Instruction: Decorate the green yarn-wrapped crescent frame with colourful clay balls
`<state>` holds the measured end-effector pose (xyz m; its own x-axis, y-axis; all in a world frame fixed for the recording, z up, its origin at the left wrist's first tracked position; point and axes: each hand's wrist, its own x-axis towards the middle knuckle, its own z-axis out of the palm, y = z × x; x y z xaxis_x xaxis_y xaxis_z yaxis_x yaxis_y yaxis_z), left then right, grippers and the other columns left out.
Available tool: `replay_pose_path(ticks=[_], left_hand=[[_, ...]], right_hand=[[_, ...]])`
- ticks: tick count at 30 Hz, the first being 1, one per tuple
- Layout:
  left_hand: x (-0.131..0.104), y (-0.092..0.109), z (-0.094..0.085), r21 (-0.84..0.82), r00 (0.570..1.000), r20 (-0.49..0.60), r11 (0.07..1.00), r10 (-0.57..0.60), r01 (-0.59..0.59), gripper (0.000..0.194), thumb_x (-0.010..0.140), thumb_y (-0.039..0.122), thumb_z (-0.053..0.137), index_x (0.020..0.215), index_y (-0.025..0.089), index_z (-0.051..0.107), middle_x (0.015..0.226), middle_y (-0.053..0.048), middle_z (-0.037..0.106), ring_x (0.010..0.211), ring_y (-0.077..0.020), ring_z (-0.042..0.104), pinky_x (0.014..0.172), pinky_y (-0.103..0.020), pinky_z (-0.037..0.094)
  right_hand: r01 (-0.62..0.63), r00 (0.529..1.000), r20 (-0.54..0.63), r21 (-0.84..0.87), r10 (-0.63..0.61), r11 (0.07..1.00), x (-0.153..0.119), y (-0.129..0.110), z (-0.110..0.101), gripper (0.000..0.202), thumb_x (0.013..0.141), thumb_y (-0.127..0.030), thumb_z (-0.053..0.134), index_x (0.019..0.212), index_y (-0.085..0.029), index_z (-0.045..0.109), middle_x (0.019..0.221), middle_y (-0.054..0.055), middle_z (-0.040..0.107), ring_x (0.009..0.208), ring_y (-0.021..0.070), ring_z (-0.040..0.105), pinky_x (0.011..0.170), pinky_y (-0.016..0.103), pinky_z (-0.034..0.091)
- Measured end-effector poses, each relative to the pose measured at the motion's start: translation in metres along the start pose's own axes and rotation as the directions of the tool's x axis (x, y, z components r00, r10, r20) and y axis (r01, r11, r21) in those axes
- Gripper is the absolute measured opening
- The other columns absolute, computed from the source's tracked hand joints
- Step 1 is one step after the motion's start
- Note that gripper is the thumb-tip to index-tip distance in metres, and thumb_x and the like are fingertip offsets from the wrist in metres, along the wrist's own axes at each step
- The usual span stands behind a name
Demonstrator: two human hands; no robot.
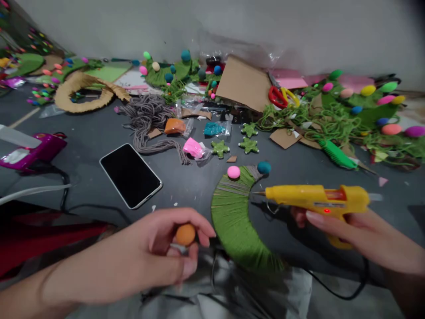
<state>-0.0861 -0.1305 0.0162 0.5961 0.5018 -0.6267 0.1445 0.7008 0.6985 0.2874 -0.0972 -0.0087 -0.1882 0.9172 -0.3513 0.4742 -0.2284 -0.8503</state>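
Note:
My left hand [166, 248], fingers curled, holds a small orange ball [185, 234] at the table's front edge. In my right hand [345, 230] is a yellow glue gun [308, 197], its red light lit and its nozzle pointing left. Between my hands lies a green yarn-wrapped crescent [232, 221], its lower end reaching the table edge. A pink ball [233, 172] and a teal ball [264, 167] sit at its upper end, near a grey yarn band. The nozzle tip is close to the crescent's inner edge; I cannot tell whether they touch.
A phone [131, 175] lies left of centre, with grey yarn [149, 110] behind it. Green stars [248, 145] and small bags [214, 129] lie farther back. Red-and-yellow-handled scissors [282, 97] rest by cardboard [244, 84]. A purple glue gun [36, 150] is at left; a cord [355, 292] hangs at right.

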Motion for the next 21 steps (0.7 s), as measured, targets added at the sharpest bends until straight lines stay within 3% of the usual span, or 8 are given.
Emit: replay_pose_path(ticks=[2, 4, 8, 11, 14, 21], left_hand=[[0.002, 0.007, -0.004, 0.143, 0.984, -0.103, 0.981, 0.148, -0.133, 0.026, 0.097, 0.030, 0.072, 0.122, 0.032, 0.068, 0.096, 0.002, 0.061, 0.081, -0.0071, 0.056, 0.074, -0.014, 0.051], [0.011, 0.011, -0.004, 0.280, 0.932, -0.189, 0.927, 0.309, -0.250, 0.026, 0.097, 0.029, 0.072, 0.123, 0.033, 0.068, 0.106, 0.000, 0.064, 0.088, -0.0094, 0.061, 0.077, -0.015, 0.052], [0.039, 0.009, 0.008, 0.485, 0.765, -0.256, 0.763, 0.591, -0.428, 0.019, 0.096, 0.026, 0.072, 0.114, 0.030, 0.074, 0.121, -0.004, 0.066, 0.097, -0.0144, 0.068, 0.083, -0.021, 0.057], [0.059, 0.006, 0.018, 0.531, 0.671, -0.289, 0.698, 0.683, -0.481, 0.018, 0.095, 0.024, 0.072, 0.112, 0.028, 0.077, 0.122, -0.006, 0.068, 0.104, -0.0179, 0.070, 0.087, -0.023, 0.059], [0.072, 0.007, 0.022, 0.480, 0.666, -0.316, 0.719, 0.676, -0.502, 0.020, 0.092, 0.021, 0.075, 0.110, 0.027, 0.079, 0.119, -0.007, 0.070, 0.100, -0.0190, 0.071, 0.088, -0.026, 0.060], [0.080, 0.010, 0.019, 0.397, 0.666, -0.367, 0.757, 0.649, -0.519, 0.020, 0.085, 0.014, 0.079, 0.102, 0.023, 0.082, 0.113, -0.008, 0.073, 0.090, -0.0190, 0.073, 0.086, -0.029, 0.061]], right_hand=[[0.031, 0.996, 0.084, -0.003, -0.031, 1.000, 0.001, 0.000, 0.008, 0.029, 0.075, -0.056, 0.081, 0.081, -0.028, 0.084, 0.082, 0.004, 0.083, 0.074, 0.0247, 0.080, 0.072, 0.030, 0.068], [0.040, 0.987, 0.157, 0.003, -0.040, 0.999, 0.003, 0.003, 0.012, 0.023, 0.079, -0.049, 0.080, 0.091, -0.030, 0.084, 0.087, 0.002, 0.083, 0.079, 0.0239, 0.080, 0.075, 0.029, 0.068], [0.075, 0.959, 0.275, 0.010, -0.075, 0.997, 0.005, 0.008, 0.012, 0.026, 0.084, -0.039, 0.078, 0.109, -0.033, 0.081, 0.095, -0.002, 0.082, 0.089, 0.0230, 0.080, 0.077, 0.027, 0.067], [0.112, 0.957, 0.273, -0.023, -0.102, 0.993, 0.005, 0.009, 0.010, 0.013, 0.085, -0.037, 0.076, 0.096, -0.031, 0.081, 0.084, -0.003, 0.080, 0.074, 0.0212, 0.077, 0.064, 0.024, 0.066], [0.190, 0.954, 0.252, -0.087, -0.163, 0.978, 0.005, 0.012, 0.010, 0.012, 0.089, -0.038, 0.072, 0.089, -0.031, 0.081, 0.079, -0.004, 0.080, 0.066, 0.0207, 0.076, 0.060, 0.024, 0.066], [0.278, 0.944, 0.226, -0.161, -0.239, 0.947, 0.003, 0.011, 0.012, 0.014, 0.092, -0.035, 0.069, 0.099, -0.035, 0.081, 0.084, -0.004, 0.081, 0.069, 0.0180, 0.077, 0.062, 0.019, 0.065]])
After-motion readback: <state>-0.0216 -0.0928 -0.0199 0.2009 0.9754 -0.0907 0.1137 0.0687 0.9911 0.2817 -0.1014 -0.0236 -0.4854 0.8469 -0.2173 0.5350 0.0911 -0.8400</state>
